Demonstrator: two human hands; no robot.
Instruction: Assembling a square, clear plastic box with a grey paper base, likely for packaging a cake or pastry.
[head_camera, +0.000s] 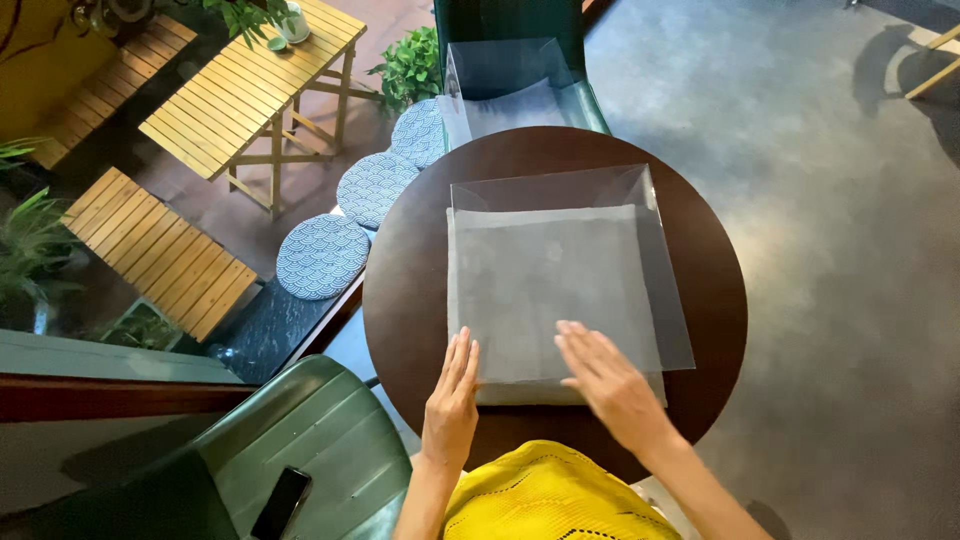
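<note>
Looking down from the head view, we see a round dark wooden table with a grey square cloth lying flat on it, partly inside a clear plastic sleeve whose open mouth faces us. Left hand rests flat, fingers together, on the cloth's near-left edge; right hand lies flat with fingers spread on the near-right part, slightly blurred. Neither hand grips anything; both are open palms down. The cloth's near edge sticks out past the sleeve's mouth. We judge the step as seating the cloth into the sleeve, mostly done. Next move likely needs an even push away from us at both corners, keeping the cloth flat so it doesn't bunch at the mouth. Around it: a green chair at near left with a dark phone on its seat, another clear sleeve on the far chair, patterned blue round cushions on a bench, a slatted wooden table.
</note>
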